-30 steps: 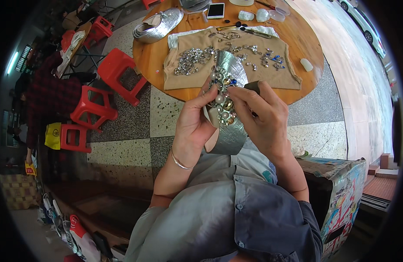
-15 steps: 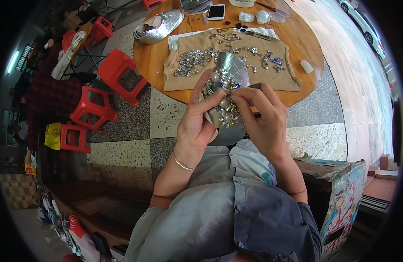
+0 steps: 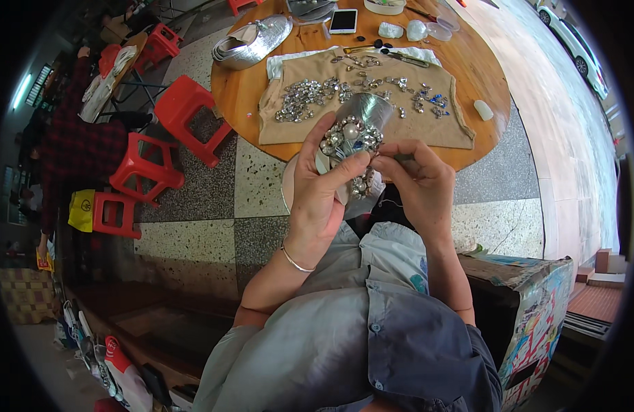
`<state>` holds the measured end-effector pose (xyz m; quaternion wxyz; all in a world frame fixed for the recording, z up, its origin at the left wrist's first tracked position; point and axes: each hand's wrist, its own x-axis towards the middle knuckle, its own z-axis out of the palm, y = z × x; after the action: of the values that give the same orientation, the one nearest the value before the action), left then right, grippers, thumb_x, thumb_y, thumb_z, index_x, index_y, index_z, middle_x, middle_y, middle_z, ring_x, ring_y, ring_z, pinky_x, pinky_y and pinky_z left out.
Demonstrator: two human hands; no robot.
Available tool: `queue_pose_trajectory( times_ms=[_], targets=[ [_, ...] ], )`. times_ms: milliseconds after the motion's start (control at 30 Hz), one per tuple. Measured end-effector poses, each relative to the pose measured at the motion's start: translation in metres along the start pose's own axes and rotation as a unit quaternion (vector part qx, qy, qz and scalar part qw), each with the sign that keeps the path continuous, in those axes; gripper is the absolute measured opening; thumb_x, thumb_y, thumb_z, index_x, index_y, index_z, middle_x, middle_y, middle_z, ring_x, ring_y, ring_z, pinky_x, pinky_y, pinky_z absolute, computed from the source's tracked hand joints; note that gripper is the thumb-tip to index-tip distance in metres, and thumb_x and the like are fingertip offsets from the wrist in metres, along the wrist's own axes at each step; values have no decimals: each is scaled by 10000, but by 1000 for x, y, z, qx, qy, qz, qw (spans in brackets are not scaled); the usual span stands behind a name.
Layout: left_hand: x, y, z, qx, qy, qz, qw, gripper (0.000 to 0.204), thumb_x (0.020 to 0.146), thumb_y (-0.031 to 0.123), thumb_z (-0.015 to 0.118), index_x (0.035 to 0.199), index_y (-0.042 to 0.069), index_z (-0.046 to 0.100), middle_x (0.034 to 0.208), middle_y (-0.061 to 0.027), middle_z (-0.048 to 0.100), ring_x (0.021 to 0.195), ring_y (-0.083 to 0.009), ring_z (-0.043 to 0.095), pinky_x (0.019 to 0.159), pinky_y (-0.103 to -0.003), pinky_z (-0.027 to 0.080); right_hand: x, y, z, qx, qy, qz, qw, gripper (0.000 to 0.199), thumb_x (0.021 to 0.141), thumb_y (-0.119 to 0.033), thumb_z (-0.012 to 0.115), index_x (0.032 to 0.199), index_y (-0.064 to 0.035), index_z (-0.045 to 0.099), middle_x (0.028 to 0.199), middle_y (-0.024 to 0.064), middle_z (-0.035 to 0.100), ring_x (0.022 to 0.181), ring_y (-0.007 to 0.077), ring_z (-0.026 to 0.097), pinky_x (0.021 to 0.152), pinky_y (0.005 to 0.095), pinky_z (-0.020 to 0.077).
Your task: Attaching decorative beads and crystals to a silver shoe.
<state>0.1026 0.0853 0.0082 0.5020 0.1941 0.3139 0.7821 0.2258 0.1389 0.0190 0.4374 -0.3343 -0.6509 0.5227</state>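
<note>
the left hand (image 3: 324, 189) grips a silver fabric piece (image 3: 355, 134) crusted with faceted glassy stones, held above the round wooden table (image 3: 478, 69). the right hand (image 3: 416, 182) pinches at its edge. loose stones (image 3: 303, 99) scatter over one beige cloth (image 3: 437, 130); four red plastic stools (image 3: 186, 117) stand nearby.

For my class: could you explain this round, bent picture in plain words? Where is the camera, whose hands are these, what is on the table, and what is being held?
The camera sits on a person's head and looks down, so the wide lens bends straight edges. There is no machine: both forearms rising from the lower edge are that person's own. The left hand grips a silver piece covered with gems. The right hand pinches something small beside it, too small to tell. Beyond them a round wooden table carries a beige cloth strewn with loose gems, a phone and a silvery bag. Red plastic stools stand on the floor to the left.
</note>
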Motion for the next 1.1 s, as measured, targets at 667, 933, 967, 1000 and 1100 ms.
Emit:
queue_pose_trajectory(
  times_ms=[667, 933, 967, 1000, 1100],
  targets=[
    [-5, -7, 2, 145, -3, 105, 984, 611, 703, -71, 689, 1234, -5, 394, 1143, -109, 505, 964, -147, 556, 809, -265, 498, -3, 14, -3, 17, 22, 6, 1000, 131, 753, -17, 669, 866, 15, 611, 778, 47, 654, 715, 87, 623, 634, 215, 496],
    [3, 5, -4, 37, -49, -55, 997, 617, 691, -91, 685, 1230, 4, 401, 1113, -109, 527, 954, -156, 570, 814, -271, 497, -5, 7, -11, -79, -20, -82, 993, 120, 776, 55, 625, 888, 43, 584, 821, 50, 638, 754, 90, 608, 664, 196, 490],
    [3, 4, -4, 37, -48, -57, 997, 617, 691, -91, 685, 1230, 4, 401, 1113, -109, 527, 954, -156, 570, 814, -271, 497, -7, 2, -11, -107, -24, -84, 990, 119, 774, 54, 628, 885, 43, 584, 818, 51, 637, 752, 91, 607, 661, 197, 489],
    [2, 4, -4, 49, -43, -40, 997, 618, 690, -94, 682, 1231, 8, 403, 1107, -109, 532, 948, -160, 575, 812, -275, 498, -8, 0, -10, -135, -27, -87, 987, 118, 772, 53, 630, 881, 44, 585, 816, 51, 637, 750, 92, 606, 658, 197, 488],
    [0, 0, -3, 73, -31, -8, 997, 620, 688, -102, 678, 1232, 17, 405, 1094, -109, 542, 934, -168, 585, 807, -283, 501, -9, 1, -5, 18, -13, 26, 999, 116, 767, 48, 638, 872, 43, 587, 806, 55, 638, 737, 93, 605, 647, 201, 488]
  ],
)
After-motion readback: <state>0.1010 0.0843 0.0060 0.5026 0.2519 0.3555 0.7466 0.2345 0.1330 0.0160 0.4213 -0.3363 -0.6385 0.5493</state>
